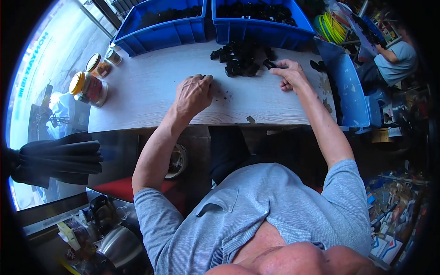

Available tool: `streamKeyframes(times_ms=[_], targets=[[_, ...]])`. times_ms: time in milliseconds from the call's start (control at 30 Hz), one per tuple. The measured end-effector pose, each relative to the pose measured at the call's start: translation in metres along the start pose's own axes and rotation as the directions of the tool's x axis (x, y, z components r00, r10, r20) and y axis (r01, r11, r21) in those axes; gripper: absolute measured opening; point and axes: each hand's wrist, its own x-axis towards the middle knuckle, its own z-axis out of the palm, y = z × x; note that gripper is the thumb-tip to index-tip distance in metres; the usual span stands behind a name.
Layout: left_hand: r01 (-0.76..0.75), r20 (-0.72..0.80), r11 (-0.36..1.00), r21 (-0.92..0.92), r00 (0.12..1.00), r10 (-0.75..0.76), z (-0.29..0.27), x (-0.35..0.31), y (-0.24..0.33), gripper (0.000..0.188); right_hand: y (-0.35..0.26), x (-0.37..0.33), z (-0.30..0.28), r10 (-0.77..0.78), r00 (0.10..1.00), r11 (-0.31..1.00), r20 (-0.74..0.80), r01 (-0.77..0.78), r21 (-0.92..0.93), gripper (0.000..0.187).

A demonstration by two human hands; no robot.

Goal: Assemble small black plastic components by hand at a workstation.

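A pale, wood-grained table [146, 94] fills the middle of the view, its surface chipped at the front edge and along the right side. At its far side stand two blue bins, a left bin [162, 39] and a right bin [266, 35], both loaded with black parts. A third, scuffed blue container [352, 78] sits against the right end. On the left of the table, a jar with a yellow lid [93, 90] stands near two smaller containers, beside a bright window. A dark gathered curtain [62, 158] hangs at the left, and a silver kettle [121, 246] stands among clutter at lower left. Yellow coils [331, 26] lie at upper right, near another person [398, 62] in a light blue top.

A heap of black parts [238, 60] lies on the table between the two bare hands, closer to the right one. The right hand [292, 77] has its thumb and forefinger pinched on one black piece [269, 64], which points toward the heap from the fingertips. The left hand [194, 93] rests with fingers curled, knuckles up; a dark bit shows at its fingertips, but I cannot tell whether they grip it. Small crumbs dot the tabletop just beside that hand.
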Motion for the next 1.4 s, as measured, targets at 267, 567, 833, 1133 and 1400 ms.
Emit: streamKeyframes(times_ms=[267, 567, 833, 1133, 1400], targets=[[-0.039, 0.066, 0.999, 0.010, 0.997, 0.038, 0.000, -0.002, -0.006, 0.032, 0.004, 0.003, 0.006, -0.083, 0.997, 0.975, 0.002, 0.082, -0.204, 0.040], [-0.130, -0.270, 0.967, -0.221, 0.960, 0.068, 0.030, -0.012, 0.005, 0.030, 0.006, -0.045, 0.012, -0.062, 0.982, 0.985, 0.176, 0.088, -0.149, 0.031], [-0.300, -0.370, 0.865, -0.403, 0.918, 0.145, 0.050, 0.023, 0.086, 0.023, 0.006, -0.059, 0.020, -0.067, 0.956, 0.968, 0.287, 0.133, -0.215, 0.030], [-0.401, -0.359, 0.836, -0.376, 0.894, 0.267, 0.047, 0.039, 0.090, 0.024, 0.012, -0.055, 0.018, -0.099, 0.955, 0.977, 0.279, 0.147, -0.157, 0.034], [-0.423, -0.241, 0.775, -0.469, 0.906, 0.348, 0.044, 0.038, 0.080, 0.048, 0.009, -0.056, 0.015, -0.114, 0.938, 0.977, 0.326, 0.166, -0.135, 0.031]])
